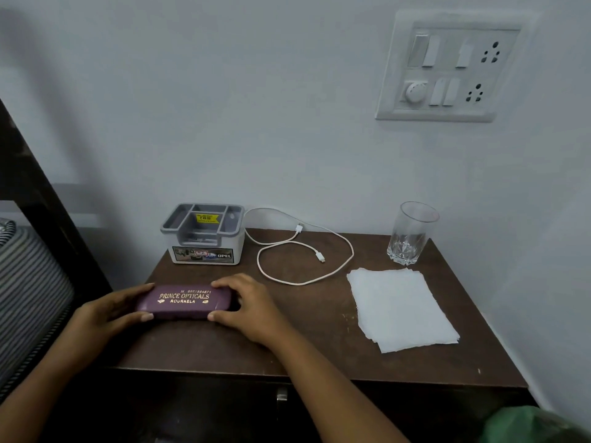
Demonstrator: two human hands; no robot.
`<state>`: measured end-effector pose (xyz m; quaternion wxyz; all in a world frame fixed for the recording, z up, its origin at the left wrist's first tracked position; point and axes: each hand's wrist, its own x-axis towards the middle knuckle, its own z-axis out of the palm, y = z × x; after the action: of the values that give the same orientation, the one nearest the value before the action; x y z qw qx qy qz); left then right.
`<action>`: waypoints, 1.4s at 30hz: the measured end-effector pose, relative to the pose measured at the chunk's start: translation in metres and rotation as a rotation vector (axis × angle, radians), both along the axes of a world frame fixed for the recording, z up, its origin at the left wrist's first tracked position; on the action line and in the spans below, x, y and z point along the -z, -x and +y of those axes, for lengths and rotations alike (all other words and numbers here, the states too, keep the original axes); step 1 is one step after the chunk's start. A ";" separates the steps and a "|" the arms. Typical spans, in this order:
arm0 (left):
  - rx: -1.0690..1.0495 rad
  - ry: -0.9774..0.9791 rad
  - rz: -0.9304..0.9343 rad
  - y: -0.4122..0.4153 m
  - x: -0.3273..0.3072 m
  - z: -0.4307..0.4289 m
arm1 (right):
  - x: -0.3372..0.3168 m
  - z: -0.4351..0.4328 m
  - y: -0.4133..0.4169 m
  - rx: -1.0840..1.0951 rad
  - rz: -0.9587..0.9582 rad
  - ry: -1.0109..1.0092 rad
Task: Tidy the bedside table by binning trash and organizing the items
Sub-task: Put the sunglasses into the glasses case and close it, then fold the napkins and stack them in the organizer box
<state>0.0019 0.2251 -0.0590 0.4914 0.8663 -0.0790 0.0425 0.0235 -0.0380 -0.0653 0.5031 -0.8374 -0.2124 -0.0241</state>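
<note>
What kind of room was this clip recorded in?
Most likely a bedroom, at a bedside table. A dark bed frame with striped bedding stands beside it, and on the table lie a spectacle case, a charging cable and a drinking glass.

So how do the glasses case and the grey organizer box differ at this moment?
The glasses case is purple, closed and lies flat near the front edge, gripped by the left hand and right hand. The organizer box is grey, open-topped with compartments, untouched at the back by the wall. Both rest on the bedside table.
</note>
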 end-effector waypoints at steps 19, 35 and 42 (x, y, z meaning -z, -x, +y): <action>-0.283 -0.047 -0.072 0.020 -0.013 -0.029 | 0.000 -0.015 0.011 0.037 0.196 -0.161; 0.356 -0.332 -0.223 0.030 -0.013 -0.299 | -0.017 -0.225 0.095 0.671 -0.028 0.639; 0.418 -0.672 -0.265 0.023 -0.003 -0.313 | -0.006 -0.213 0.111 0.594 0.081 0.795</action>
<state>-0.0213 -0.0876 -0.0561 0.1652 0.9307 -0.3253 0.0246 -0.0877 -0.2505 -0.0590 0.1241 -0.9890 0.0624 -0.0509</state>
